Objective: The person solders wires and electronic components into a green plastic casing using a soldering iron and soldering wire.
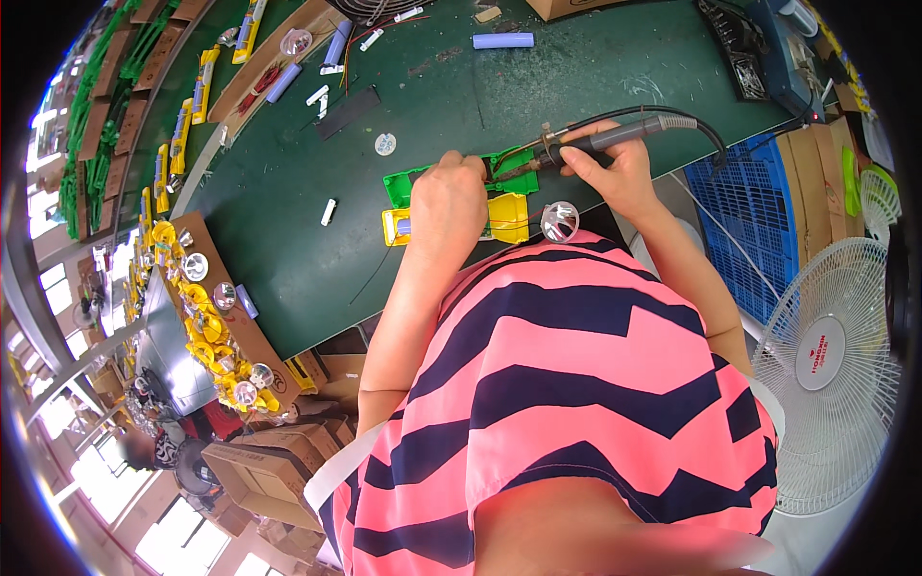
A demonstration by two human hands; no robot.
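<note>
My right hand (615,168) grips a soldering iron (607,141) with a dark handle. The iron's tip points left, at the inside of a green plastic housing half (397,186) on the bench. My left hand (449,200) is closed over the middle of that housing; its fingertips hide whatever they pinch. Just below lies a yellow housing half (509,213), partly under my left hand, with a purple cylindrical cell (403,228) at its left end. A clear reflector cup (560,222) sits at its right end, near my shirt, with thin wires running toward it.
The green bench (288,254) holds a loose purple cell (503,40), a dark strip (348,112) and a round white disc (385,144). Yellow lamp parts fill a cardboard tray (226,278) at left. A white fan (819,360) and blue crate (744,230) stand at right.
</note>
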